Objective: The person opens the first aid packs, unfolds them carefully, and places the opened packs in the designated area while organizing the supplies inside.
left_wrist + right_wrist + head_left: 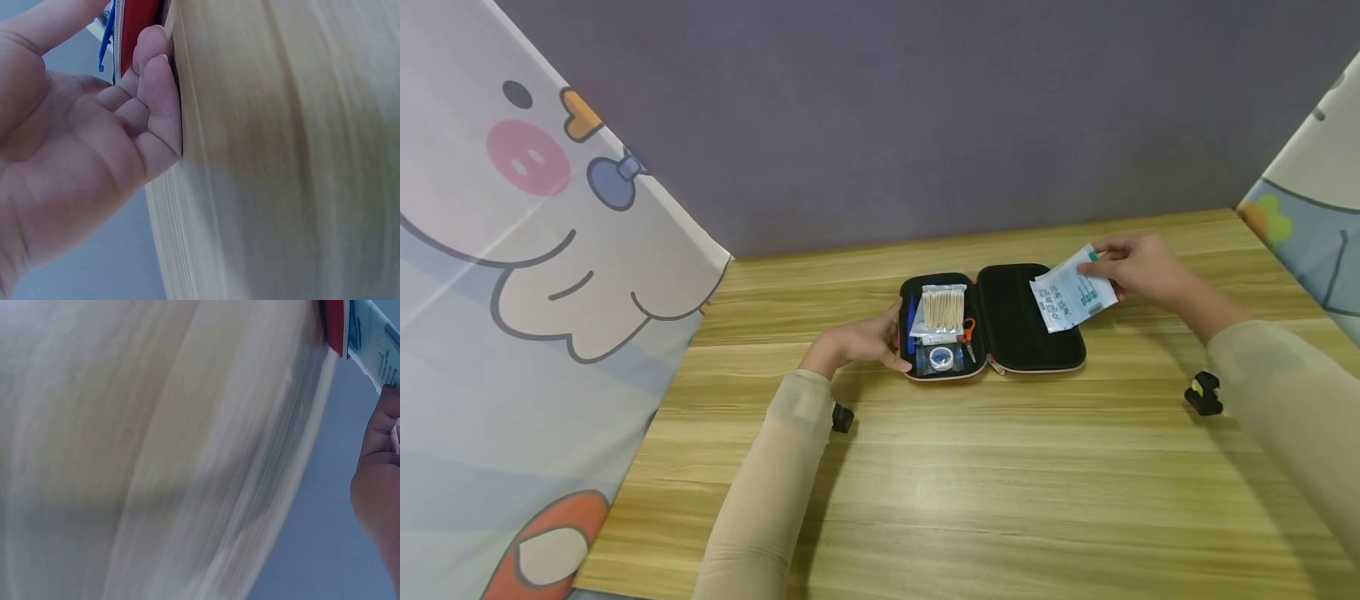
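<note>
Wood-grain tabletop (pixel 910 483), open black case (pixel 1003 325).
Right hand (pixel 1138 265) pinches a white packet (pixel 1071 292); left hand (pixel 867 340) grips the case's side.

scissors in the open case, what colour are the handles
The scissor handles are orange, seen best in the head view.

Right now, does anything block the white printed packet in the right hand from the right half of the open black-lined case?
Nothing visible does: the white printed packet, pinched by the right hand, overhangs the case's black-lined right half. The bagged cotton swabs and orange-handled scissors lie in the left half, aside.
</note>
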`<state>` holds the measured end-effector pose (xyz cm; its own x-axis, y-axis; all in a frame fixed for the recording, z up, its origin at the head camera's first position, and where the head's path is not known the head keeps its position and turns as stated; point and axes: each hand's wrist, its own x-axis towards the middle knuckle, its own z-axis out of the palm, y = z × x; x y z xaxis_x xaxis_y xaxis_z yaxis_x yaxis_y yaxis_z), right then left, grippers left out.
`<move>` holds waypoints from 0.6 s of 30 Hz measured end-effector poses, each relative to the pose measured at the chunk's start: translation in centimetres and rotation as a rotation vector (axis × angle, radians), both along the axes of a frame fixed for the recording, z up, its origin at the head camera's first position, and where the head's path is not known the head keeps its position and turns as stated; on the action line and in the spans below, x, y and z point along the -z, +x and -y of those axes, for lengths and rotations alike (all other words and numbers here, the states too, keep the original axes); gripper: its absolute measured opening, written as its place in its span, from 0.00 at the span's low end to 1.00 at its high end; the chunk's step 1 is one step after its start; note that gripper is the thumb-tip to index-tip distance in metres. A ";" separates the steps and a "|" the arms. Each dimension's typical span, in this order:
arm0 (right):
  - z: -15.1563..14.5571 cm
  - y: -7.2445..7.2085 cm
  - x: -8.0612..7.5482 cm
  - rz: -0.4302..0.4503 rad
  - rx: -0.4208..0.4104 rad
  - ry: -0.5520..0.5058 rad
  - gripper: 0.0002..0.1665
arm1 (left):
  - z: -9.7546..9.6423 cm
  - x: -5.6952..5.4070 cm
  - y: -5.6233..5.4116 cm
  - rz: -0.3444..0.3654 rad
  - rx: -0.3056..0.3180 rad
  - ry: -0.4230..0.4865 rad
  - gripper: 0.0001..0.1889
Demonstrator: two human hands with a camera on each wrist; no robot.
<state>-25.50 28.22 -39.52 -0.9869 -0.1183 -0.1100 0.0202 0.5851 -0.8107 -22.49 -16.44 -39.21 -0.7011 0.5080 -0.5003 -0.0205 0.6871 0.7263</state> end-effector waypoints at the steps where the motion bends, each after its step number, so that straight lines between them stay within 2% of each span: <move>1: 0.1 0.0 0.1 -0.005 -0.004 0.011 0.43 | 0.0 0.0 0.0 0.001 -0.002 0.000 0.71; 9: 1.7 -0.1 0.2 -0.003 -0.023 0.029 0.38 | -0.1 0.1 0.0 0.016 -0.004 0.022 0.71; 18: 2.3 0.0 -1.5 -0.083 -0.002 0.093 0.34 | 0.0 -0.1 0.1 0.008 -0.002 0.007 0.71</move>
<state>-25.51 25.96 -37.99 -0.9928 -0.1130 -0.0387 -0.0455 0.6576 -0.7520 -22.40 -16.45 -39.07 -0.6983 0.5099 -0.5023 -0.0274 0.6823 0.7306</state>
